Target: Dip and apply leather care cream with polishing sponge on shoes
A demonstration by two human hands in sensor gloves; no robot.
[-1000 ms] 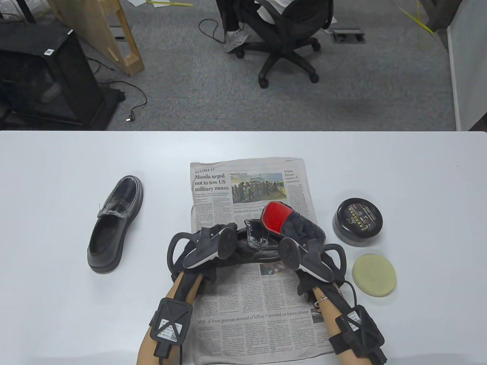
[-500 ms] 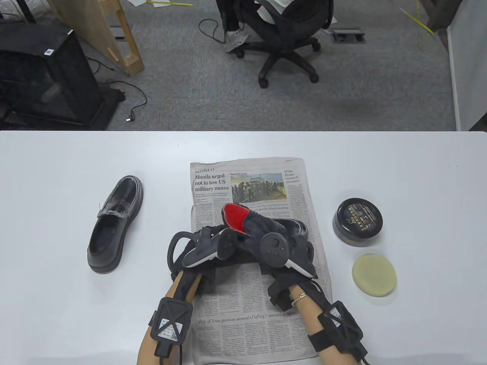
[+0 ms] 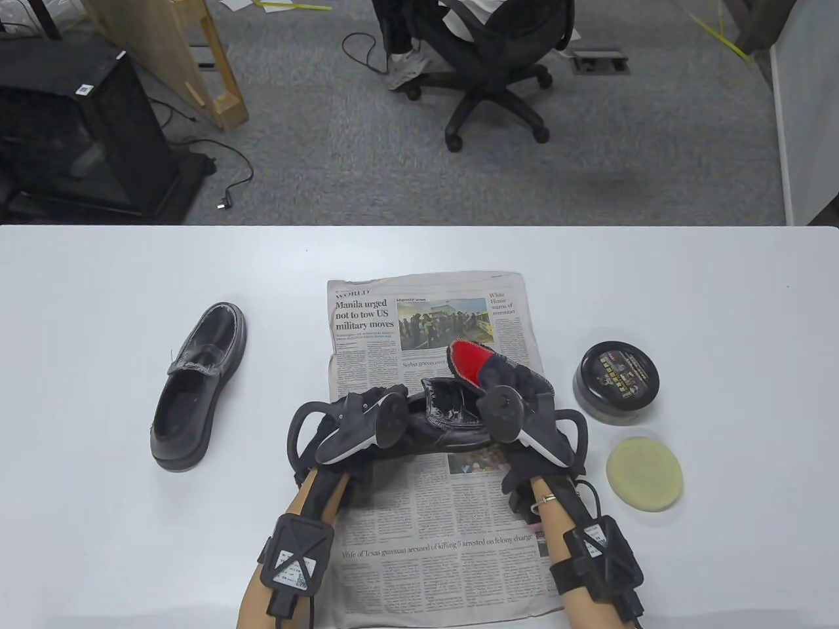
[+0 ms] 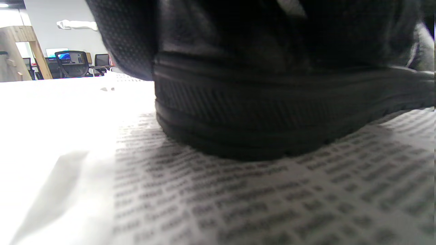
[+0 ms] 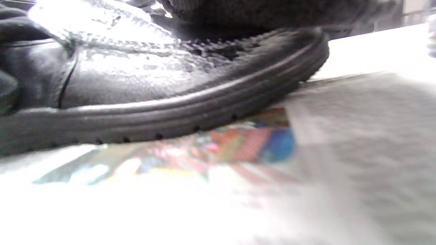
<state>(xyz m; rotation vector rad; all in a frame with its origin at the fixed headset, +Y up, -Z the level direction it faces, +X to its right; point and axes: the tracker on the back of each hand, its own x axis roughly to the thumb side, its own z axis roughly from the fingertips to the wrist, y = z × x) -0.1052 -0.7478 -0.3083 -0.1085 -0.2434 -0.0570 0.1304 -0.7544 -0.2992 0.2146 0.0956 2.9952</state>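
1. The left hand (image 3: pixel 357 419) lies low on the newspaper (image 3: pixel 432 524), wrist toward the near table edge, and holds the heel end of the black shoe (image 3: pixel 446 419). How far its fingers wrap round the heel is hidden under the tracker, so the grasp cannot be told for sure.
2. The right hand (image 3: pixel 518 400) is over the toe end of the same shoe, wearing or holding a dark polishing mitt with a red face (image 3: pixel 473 362). The red face points up and away, just beyond the toe; the fingers are covered, so their curl cannot be told.
3. In the right wrist view the shoe (image 5: pixel 153 92) rests sole-down on the paper, its upper shiny with wet-looking smears.
4. Just right of the right hand stand the closed cream tin (image 3: pixel 616 382) and, nearer, the round yellow sponge (image 3: pixel 644 473), both untouched.
5. Well left of the left hand lies the second shoe (image 3: pixel 196 386) on the white table (image 3: pixel 98 524).
6. Beyond the table: grey carpet, an office chair (image 3: pixel 491 85), a wooden frame.
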